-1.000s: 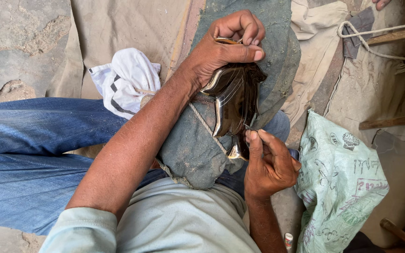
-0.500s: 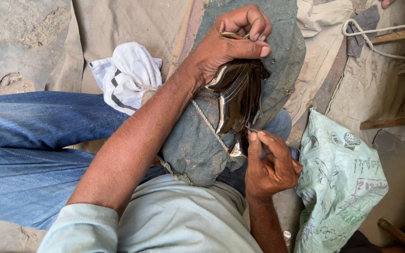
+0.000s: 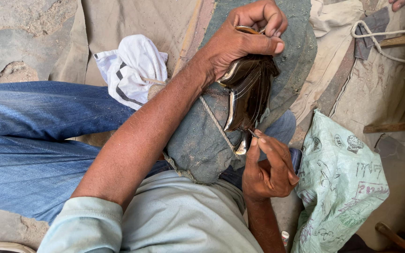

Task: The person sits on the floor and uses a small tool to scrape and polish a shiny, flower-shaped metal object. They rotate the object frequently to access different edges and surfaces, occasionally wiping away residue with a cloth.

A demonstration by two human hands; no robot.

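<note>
My left hand [image 3: 247,40] grips the top of a dark, shiny curved piece [image 3: 249,93] that lies on a dusty grey-blue cloth pad [image 3: 198,140] over my right knee. My right hand [image 3: 269,166] pinches a thin pointed tool [image 3: 253,133], its tip touching the lower edge of the dark piece. A thin cord [image 3: 216,124] runs across the pad beside the piece.
My left leg in blue jeans [image 3: 38,136] stretches to the left. A white cloth with dark stripes [image 3: 130,68] lies behind my forearm. A pale green printed sack [image 3: 343,182] sits at the right. Rope [image 3: 380,42] and wooden sticks [image 3: 394,126] lie farther right.
My left hand and the dark piece have shifted slightly up and to the right. My right hand has moved a little with the tool tip along the piece's lower edge.
</note>
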